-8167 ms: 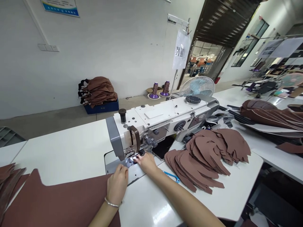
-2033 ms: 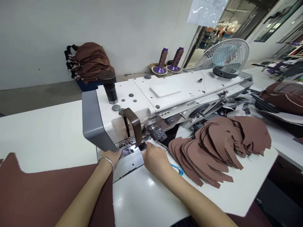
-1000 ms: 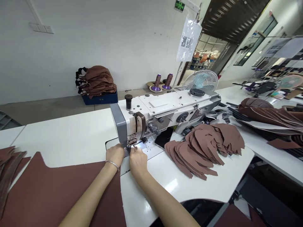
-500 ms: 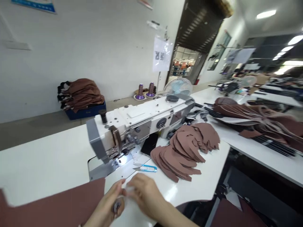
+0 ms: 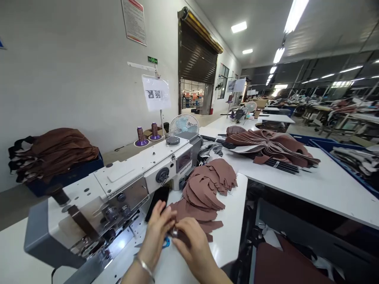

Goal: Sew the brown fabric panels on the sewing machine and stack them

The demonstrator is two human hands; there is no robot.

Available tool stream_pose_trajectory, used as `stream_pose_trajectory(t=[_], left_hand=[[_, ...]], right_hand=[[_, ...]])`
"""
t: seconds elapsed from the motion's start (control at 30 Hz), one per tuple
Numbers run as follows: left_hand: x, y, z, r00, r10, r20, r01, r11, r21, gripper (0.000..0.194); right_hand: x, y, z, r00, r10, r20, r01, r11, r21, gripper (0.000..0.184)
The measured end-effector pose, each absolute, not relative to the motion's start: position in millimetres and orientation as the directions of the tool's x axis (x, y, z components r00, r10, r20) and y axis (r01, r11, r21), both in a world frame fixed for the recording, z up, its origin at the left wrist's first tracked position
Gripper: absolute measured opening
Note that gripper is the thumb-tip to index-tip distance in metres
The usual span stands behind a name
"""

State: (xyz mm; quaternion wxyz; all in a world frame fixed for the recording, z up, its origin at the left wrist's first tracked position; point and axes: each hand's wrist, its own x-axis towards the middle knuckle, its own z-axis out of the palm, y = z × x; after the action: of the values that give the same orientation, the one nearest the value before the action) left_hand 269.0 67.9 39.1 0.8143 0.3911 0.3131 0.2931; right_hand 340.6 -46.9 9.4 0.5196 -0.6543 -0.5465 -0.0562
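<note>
My right hand is closed around a small shiny metal piece, which looks like a bobbin case but is mostly covered by the fingers. Close beside it, my left hand has its fingers apart, their tips by the metal piece. Thread snips with a blue handle lie on the table, partly behind my left hand. Just past the fingers, brown cut fabric pieces are fanned out in an overlapping pile. A black phone lies between my left hand and the sewing machine.
Two thread cones and a fan stand behind the machine. A blue crate of brown fabric is at the left wall. More brown pieces lie on the right-hand table. A grey bin sits below the table edge.
The view has swung right, and the large brown panel at lower left is out of sight. The metal piece in my left hand before now appears in my right. My left fingers have spread.
</note>
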Motion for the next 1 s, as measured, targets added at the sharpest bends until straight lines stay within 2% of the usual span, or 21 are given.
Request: stream_pose_trajectory(t=[0.07,0.13,0.2,0.3,0.47,0.53,0.63,0.8,0.9,1.0], left_hand=[[288,83,49,0.644,0.728,-0.235,-0.392,0.577,0.716,0.041],[300,92,56,0.699,0.693,-0.178,-0.429,0.605,0.671,0.029],[301,92,60,0.728,0.671,-0.144,-0.377,0.566,0.733,0.025],[288,84,65,0.667,0.738,-0.099,-0.321,0.405,0.856,0.035],[263,83,75,0.588,0.806,-0.071,-0.225,0.247,0.943,0.052],[258,87,74,0.59,0.804,-0.074,-0.18,0.221,0.958,0.054],[255,93,68,0.585,0.807,-0.078,-0.147,0.2,0.969,0.054],[257,95,59,0.565,0.821,-0.087,-0.128,0.191,0.973,0.056],[258,95,57,0.57,0.817,-0.089,-0.139,0.203,0.969,0.058],[260,98,52,0.528,0.843,-0.098,-0.159,0.212,0.964,0.061]], right_hand=[[361,-46,14,0.423,0.609,0.671,0.791,0.113,-0.601,0.014],[383,-36,22,0.425,0.536,0.729,0.834,0.08,-0.546,0.019],[402,-19,33,0.4,0.476,0.784,0.874,0.059,-0.482,0.023],[421,18,49,0.324,0.47,0.821,0.905,0.098,-0.414,0.022],[421,67,55,0.268,0.449,0.852,0.912,0.166,-0.375,0.018],[416,75,49,0.303,0.426,0.853,0.903,0.157,-0.399,0.019],[410,79,42,0.377,0.408,0.831,0.878,0.127,-0.461,0.029],[405,89,47,0.491,0.448,0.747,0.8,0.107,-0.59,0.041],[404,90,54,0.568,0.486,0.664,0.704,0.133,-0.698,0.043],[397,79,58,0.656,0.534,0.534,0.535,0.171,-0.827,0.045]])
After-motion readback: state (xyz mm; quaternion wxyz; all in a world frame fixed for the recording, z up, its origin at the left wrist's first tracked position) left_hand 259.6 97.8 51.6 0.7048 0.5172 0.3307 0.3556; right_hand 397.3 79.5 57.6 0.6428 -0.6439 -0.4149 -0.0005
